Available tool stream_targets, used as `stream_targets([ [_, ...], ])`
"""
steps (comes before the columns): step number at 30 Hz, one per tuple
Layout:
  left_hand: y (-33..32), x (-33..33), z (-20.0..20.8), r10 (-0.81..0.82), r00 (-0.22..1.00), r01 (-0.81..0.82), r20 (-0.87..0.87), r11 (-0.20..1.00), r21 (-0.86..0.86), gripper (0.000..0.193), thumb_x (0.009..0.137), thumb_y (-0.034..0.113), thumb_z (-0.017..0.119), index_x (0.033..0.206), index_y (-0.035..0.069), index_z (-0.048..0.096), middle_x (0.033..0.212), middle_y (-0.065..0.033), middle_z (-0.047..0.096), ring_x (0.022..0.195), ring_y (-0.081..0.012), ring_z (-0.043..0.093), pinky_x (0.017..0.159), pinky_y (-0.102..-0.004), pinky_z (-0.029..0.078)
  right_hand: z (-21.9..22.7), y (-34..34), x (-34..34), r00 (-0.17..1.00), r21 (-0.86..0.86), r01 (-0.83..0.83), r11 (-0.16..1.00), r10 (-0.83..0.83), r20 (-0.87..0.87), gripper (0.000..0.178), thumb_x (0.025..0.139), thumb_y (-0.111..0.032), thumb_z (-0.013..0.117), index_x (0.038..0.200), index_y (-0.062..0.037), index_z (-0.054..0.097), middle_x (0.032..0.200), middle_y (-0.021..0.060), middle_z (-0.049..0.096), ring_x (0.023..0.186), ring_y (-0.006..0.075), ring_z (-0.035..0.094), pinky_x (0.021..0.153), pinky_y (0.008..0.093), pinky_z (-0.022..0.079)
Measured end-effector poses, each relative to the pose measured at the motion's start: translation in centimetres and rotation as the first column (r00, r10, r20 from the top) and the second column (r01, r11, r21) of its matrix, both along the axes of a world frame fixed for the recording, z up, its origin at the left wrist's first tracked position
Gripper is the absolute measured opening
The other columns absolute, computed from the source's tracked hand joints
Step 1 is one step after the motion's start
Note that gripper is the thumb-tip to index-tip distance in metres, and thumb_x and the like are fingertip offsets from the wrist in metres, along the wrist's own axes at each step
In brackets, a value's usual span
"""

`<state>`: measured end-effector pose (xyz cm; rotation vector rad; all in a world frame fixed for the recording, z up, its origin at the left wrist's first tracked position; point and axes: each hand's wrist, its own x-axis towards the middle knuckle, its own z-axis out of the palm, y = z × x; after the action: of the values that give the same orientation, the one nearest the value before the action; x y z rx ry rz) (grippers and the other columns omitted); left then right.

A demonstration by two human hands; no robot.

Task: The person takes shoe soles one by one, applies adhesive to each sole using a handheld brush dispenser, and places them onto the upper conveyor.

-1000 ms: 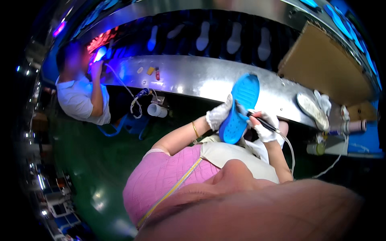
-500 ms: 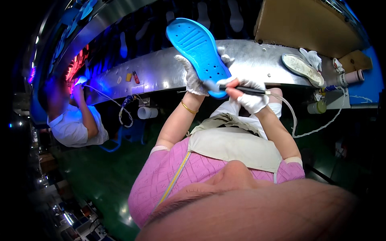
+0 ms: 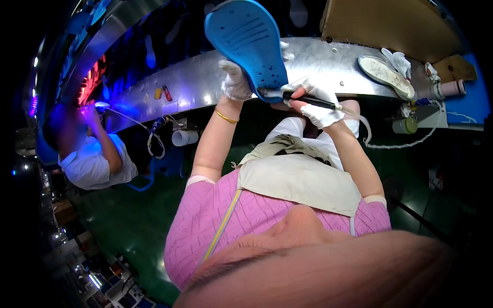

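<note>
A blue shoe sole [image 3: 249, 38], with grooves and small holes in its face, is held up over the bench edge, long axis pointing away from me. My left hand [image 3: 235, 82], in a white glove, grips it along its left side; some gloved fingers show past its right edge. My right hand [image 3: 319, 109], in a white glove with bare fingertips showing, is closed around the black handle of a brush [image 3: 314, 101]. A pale tube [image 3: 362, 123] runs from the handle's end. The bristles touch the sole's near end.
A metal bench [image 3: 318, 64] runs across, with dark space and pale soles behind. To the right lie a whitish sole [image 3: 382, 77], crumpled white cloth [image 3: 398, 61], a cardboard sheet [image 3: 385, 25] and a pink roll [image 3: 453, 88]. A co-worker [image 3: 95, 159] sits at left. A white pipe-like cup [image 3: 184, 137] hangs below.
The sole and my left hand have moved away and slightly left, and the sole's face is tilted and darker. My right hand has shifted slightly with the brush, whose bristles remain at the near end.
</note>
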<state>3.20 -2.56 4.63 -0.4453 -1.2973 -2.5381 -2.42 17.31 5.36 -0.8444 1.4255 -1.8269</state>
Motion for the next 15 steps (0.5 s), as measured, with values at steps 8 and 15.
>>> stream_targets([
  [8,-0.8,-0.8,1.5,-0.027,0.975,0.089,0.22,0.956,-0.281,0.095,0.06,0.07,0.063,0.122,-0.001,0.049,0.109,-0.0156,0.061,0.095,-0.0235,0.062,0.08,-0.0343,0.053,1.5,0.3,-2.6,0.956,0.255,-0.286,0.924,0.256,0.142,0.01,0.071,0.004,0.066,0.077,-0.0001,0.06,0.091,0.0082,0.062,0.077,0.0127,0.06,0.071,0.0243,0.051],
  [15,-1.1,-2.2,2.0,0.086,0.793,0.103,0.603,0.957,-0.272,0.064,0.08,0.055,0.059,0.112,0.001,0.052,0.091,-0.0105,0.061,0.076,-0.0182,0.062,0.068,-0.031,0.054,2.7,-0.1,-1.1,0.909,0.326,-0.114,0.939,0.231,-0.347,0.011,0.068,0.002,0.064,0.077,-0.005,0.061,0.085,0.0071,0.062,0.077,0.019,0.06,0.074,0.0273,0.049],
])
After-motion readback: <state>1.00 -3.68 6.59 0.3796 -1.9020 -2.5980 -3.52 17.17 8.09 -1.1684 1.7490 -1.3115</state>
